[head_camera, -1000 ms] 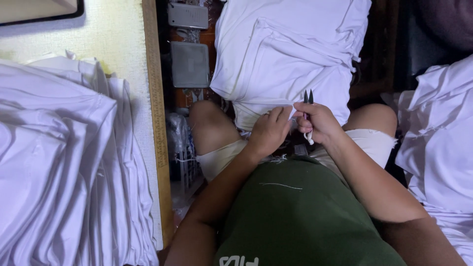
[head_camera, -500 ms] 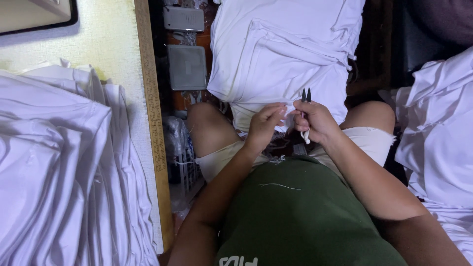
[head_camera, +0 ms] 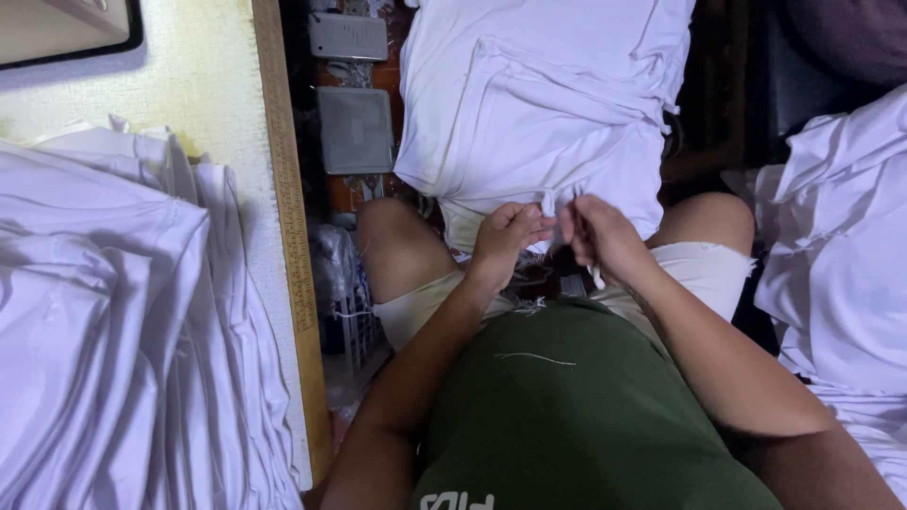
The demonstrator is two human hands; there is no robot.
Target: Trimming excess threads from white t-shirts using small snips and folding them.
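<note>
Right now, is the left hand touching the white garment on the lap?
Touching. The head view shows the left hand pinching the lower edge of the white garment, its fingertips closed on the cloth beside the right hand, with no gap visible.

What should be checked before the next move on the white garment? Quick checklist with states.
1. Left hand gripping the white garment edge: ok.
2. Right hand pinching the same edge: ok.
3. Small tool in right hand: cannot tell, blurred.
4. Garment supported on the knees: ok.
5. Thread or tag between the fingertips: cannot tell, too small.
6. Stacks of white cloth on the table and at the right apart from the hands: ok.
</note>
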